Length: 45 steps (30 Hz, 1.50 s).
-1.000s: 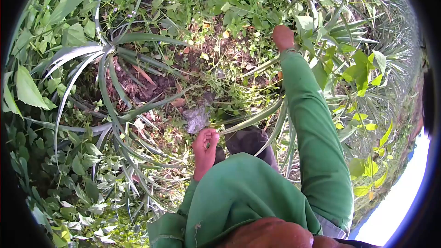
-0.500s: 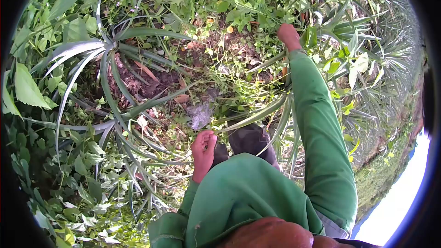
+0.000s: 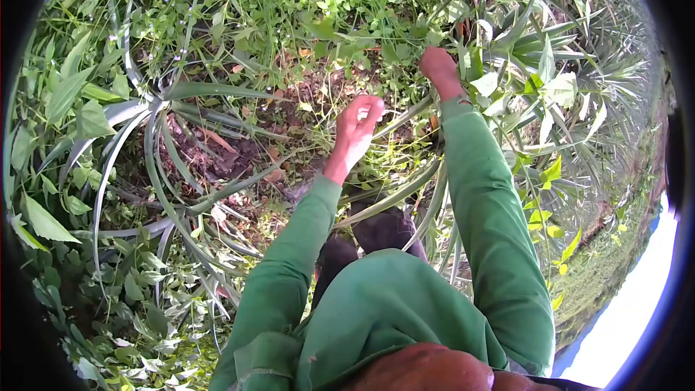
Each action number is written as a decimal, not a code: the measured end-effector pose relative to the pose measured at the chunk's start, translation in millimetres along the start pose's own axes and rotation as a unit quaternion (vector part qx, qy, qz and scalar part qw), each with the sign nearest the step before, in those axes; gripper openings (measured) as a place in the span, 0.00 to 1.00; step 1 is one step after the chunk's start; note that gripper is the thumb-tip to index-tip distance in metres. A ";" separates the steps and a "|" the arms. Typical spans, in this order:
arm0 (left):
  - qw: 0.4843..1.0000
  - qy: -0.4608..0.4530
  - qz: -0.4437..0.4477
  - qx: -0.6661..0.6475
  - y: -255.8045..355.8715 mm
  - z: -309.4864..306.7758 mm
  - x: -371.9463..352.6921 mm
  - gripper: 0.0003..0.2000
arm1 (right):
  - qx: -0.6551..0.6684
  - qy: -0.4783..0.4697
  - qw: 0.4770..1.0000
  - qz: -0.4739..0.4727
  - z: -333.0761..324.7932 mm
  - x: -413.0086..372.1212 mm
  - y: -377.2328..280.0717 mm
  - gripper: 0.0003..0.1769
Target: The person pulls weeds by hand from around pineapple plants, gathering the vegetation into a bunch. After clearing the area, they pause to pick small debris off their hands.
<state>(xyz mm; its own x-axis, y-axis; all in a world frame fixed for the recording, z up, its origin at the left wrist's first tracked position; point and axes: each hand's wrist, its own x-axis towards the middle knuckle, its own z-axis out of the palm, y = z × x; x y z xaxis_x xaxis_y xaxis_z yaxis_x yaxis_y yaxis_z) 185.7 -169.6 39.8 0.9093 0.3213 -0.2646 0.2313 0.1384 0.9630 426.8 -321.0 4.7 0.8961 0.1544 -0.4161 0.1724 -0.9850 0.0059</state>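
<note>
My left hand (image 3: 356,124) is over the weedy ground in the middle, its fingers curled towards the thumb; whatever may be between them is too small to name. Farther right, my right hand (image 3: 439,69) is closed at the edge of the green weeds (image 3: 405,36), beside the spiky plant on the right (image 3: 539,47); what it grips is hidden. Long narrow leaves (image 3: 398,198) arch up below both hands, in front of my dark trousers (image 3: 380,232).
A large plant with long arching leaves (image 3: 156,105) stands on the left, with bare dark soil (image 3: 224,159) beside it. Broad-leaved weeds (image 3: 47,217) fill the left edge. More spiky plants (image 3: 615,101) run along the right side, near a grassy slope (image 3: 601,275).
My left hand has moved up and to the right, away from my legs and nearer my right hand. My right hand has shifted slightly left and down in the view.
</note>
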 end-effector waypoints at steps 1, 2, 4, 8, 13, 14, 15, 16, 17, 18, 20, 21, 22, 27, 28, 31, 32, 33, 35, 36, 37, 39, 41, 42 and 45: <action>1.000 -0.010 0.022 0.005 -24.8 17.0 33.8 0.14 | -0.004 -0.002 1.000 -0.007 -2.3 -0.1 1.0 0.17; 0.996 -0.059 -0.055 -0.024 -11.9 28.5 55.9 0.16 | -0.004 -0.002 1.000 -0.006 -3.5 1.1 1.1 0.17; 0.989 -0.104 -0.082 -0.068 -13.1 54.6 99.3 0.18 | 0.014 -0.012 1.000 -0.002 -4.1 4.0 4.7 0.16; 0.984 -0.109 -0.137 -0.018 -39.9 104.1 162.2 0.19 | -0.082 -0.007 0.991 -0.103 -5.4 0.4 9.5 0.15; 0.926 -0.132 -0.268 -0.232 -87.1 133.2 213.9 0.16 | 0.076 -0.038 0.996 0.001 -0.4 1.5 9.5 0.21; 0.925 -0.134 -0.270 -0.231 -89.4 138.4 219.8 0.16 | 0.076 -0.039 0.996 0.004 -1.4 -3.5 7.3 0.21; 0.909 -0.111 -0.289 -0.280 -91.8 144.9 224.7 0.15 | 0.098 -0.027 0.995 0.002 -2.3 -9.9 5.8 0.20; 0.889 -0.087 -0.307 -0.328 -94.4 151.4 231.1 0.15 | 0.120 -0.015 0.993 0.000 -3.3 -13.1 5.3 0.20; 0.873 -0.107 -0.297 -0.372 -121.0 156.8 244.4 0.15 | 0.137 0.022 0.990 0.007 11.6 -5.7 7.7 0.17; 0.872 -0.107 -0.299 -0.372 -138.1 158.2 251.2 0.15 | 0.137 0.020 0.990 0.008 19.2 -4.3 8.4 0.17; 0.842 -0.199 -0.266 -0.424 -152.7 158.4 259.4 0.17 | 0.140 0.041 0.989 0.014 31.5 -0.8 13.6 0.17; 0.842 -0.202 -0.266 -0.424 -154.3 159.4 259.5 0.17 | 0.140 0.042 0.989 0.015 48.4 3.7 19.2 0.17; 0.842 -0.189 -0.263 -0.432 -147.2 158.4 254.6 0.17 | 0.012 0.098 0.994 -0.040 77.2 12.7 26.4 0.18; 0.895 -0.160 -0.240 -0.339 -107.7 146.3 221.5 0.16 | -0.041 0.058 0.995 -0.068 50.5 -1.9 20.8 0.21; 0.891 -0.144 -0.235 -0.362 -109.4 147.7 217.8 0.16 | 0.018 0.050 0.998 -0.037 47.0 -3.7 18.6 0.22; 0.893 -0.115 -0.233 -0.367 -104.3 148.5 205.9 0.18 | 0.095 0.013 0.995 0.012 33.4 -7.6 12.3 0.24; 0.901 -0.101 -0.238 -0.348 -97.9 146.6 201.2 0.19 | 0.113 -0.018 0.993 0.032 29.8 -8.2 9.2 0.25; 0.901 -0.102 -0.236 -0.348 -92.7 146.8 196.7 0.19 | 0.114 -0.016 0.993 0.032 27.4 -8.8 7.6 0.25; 0.911 -0.084 -0.286 -0.284 -51.1 146.8 178.8 0.25 | 0.102 -0.040 0.993 0.045 30.5 -6.8 7.9 0.26; 0.911 -0.081 -0.289 -0.284 -51.1 145.0 179.2 0.25 | 0.102 -0.043 0.993 0.044 29.5 -8.9 6.2 0.26; 0.904 -0.074 -0.314 -0.280 -56.2 145.3 181.7 0.26 | 0.109 -0.060 0.992 0.031 26.2 -11.9 7.0 0.27; 0.898 -0.066 -0.342 -0.269 -66.0 137.4 187.6 0.26 | 0.124 -0.079 0.989 0.019 25.9 -12.5 0.4 0.28; 0.904 -0.070 -0.315 -0.281 -89.1 123.7 191.3 0.18 | 0.111 -0.075 0.991 0.018 27.9 -13.9 -10.0 0.31; 0.905 -0.073 -0.313 -0.279 -90.8 121.8 189.0 0.18 | 0.113 -0.072 0.991 0.019 26.4 -17.4 -10.8 0.31; 0.890 -0.095 -0.285 -0.344 -100.1 108.0 134.5 0.16 | 0.112 -0.099 0.988 -0.038 56.0 -65.5 -8.6 0.30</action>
<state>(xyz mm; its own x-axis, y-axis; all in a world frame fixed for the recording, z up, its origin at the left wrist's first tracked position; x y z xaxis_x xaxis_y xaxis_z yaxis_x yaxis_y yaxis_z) 322.2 -241.4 -86.6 0.7695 -0.1405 -0.6230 0.4670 0.7892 0.3989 343.7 -326.9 -19.1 0.7831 0.2323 -0.5769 0.1220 -0.9670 -0.2238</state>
